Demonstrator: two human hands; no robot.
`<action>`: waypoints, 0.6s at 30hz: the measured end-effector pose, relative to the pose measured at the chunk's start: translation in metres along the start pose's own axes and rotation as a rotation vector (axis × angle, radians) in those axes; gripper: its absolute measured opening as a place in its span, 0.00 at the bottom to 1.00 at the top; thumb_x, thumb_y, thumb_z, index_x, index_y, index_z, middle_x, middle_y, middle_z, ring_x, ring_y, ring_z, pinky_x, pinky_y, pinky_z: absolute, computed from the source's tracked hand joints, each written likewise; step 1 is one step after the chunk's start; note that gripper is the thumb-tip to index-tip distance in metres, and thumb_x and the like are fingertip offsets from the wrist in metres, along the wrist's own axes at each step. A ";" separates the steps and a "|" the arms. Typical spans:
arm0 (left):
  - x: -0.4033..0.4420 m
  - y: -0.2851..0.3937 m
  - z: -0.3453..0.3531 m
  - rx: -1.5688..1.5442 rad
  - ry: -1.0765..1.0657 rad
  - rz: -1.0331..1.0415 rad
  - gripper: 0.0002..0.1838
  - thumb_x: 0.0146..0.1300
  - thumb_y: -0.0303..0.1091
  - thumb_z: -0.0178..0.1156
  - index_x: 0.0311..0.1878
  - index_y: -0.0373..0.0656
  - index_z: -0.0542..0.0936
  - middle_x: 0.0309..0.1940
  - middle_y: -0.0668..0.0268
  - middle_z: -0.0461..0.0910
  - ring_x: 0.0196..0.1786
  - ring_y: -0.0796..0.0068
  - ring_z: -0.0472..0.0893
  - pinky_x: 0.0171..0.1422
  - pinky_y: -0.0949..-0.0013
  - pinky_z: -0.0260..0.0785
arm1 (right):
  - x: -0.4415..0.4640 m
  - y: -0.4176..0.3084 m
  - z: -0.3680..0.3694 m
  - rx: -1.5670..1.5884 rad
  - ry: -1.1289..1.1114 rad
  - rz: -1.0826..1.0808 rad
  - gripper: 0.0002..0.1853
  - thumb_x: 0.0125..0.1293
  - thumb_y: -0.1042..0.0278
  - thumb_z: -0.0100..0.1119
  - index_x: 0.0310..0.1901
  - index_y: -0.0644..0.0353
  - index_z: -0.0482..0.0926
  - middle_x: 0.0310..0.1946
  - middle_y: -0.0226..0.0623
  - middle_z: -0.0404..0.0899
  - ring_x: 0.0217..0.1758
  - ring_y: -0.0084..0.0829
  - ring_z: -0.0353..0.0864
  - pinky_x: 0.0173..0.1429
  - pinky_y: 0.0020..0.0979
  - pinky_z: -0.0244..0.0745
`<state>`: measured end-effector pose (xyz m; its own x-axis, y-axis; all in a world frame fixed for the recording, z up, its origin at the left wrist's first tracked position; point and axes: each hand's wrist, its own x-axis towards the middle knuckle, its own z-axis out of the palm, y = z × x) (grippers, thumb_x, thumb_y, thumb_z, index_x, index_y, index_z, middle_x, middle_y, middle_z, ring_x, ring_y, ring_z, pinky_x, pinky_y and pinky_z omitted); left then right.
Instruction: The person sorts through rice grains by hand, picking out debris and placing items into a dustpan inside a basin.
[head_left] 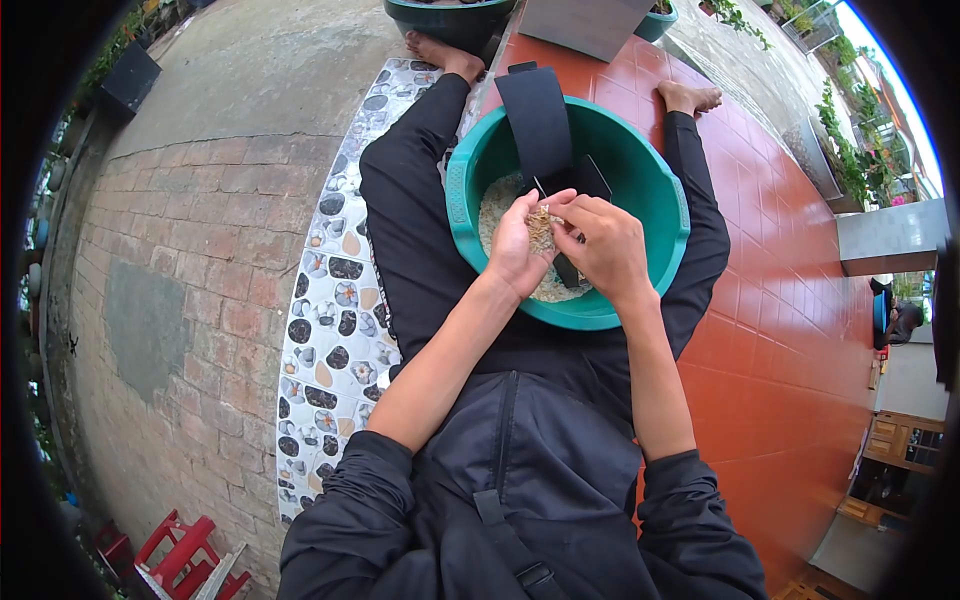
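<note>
A green plastic basin (668,215) sits between my legs with pale grain (493,208), like rice, spread over its bottom. Above it, my left hand (518,243) is cupped and holds a small heap of grain with yellowish-brown husks (541,226). My right hand (606,246) reaches over that heap, thumb and fingertips drawn together in a pinch at its edge. Whatever lies between those fingertips is too small to make out. A black flat panel (537,118) leans over the basin's far rim and down into it, just beyond my hands.
My outstretched legs flank the basin. Red tiles (765,330) lie to the right, a pebble-patterned tile strip (335,330) and brick paving (215,270) to the left. Dark green pots (450,22) stand ahead. A red plastic chair (185,555) is at lower left.
</note>
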<state>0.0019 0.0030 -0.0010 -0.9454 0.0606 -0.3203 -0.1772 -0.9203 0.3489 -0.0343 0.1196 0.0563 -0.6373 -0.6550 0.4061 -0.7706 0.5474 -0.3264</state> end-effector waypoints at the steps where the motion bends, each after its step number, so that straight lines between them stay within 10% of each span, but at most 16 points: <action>1: -0.001 0.000 0.001 0.000 -0.001 0.000 0.25 0.72 0.47 0.37 0.55 0.38 0.77 0.49 0.64 0.79 0.51 0.73 0.76 0.59 0.68 0.66 | 0.000 0.000 0.001 0.000 0.000 0.000 0.08 0.52 0.70 0.64 0.36 0.57 0.84 0.29 0.32 0.80 0.29 0.32 0.81 0.34 0.29 0.75; 18: 0.003 -0.001 0.000 -0.032 -0.085 0.021 0.27 0.73 0.46 0.34 0.56 0.34 0.73 0.53 0.57 0.78 0.54 0.69 0.77 0.63 0.65 0.67 | -0.004 0.000 0.000 0.025 0.008 -0.001 0.07 0.51 0.72 0.63 0.33 0.57 0.83 0.28 0.34 0.80 0.27 0.34 0.80 0.33 0.30 0.74</action>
<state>-0.0004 0.0037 -0.0023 -0.9688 0.0720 -0.2371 -0.1491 -0.9336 0.3258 -0.0319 0.1225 0.0545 -0.6366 -0.6512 0.4131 -0.7712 0.5339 -0.3469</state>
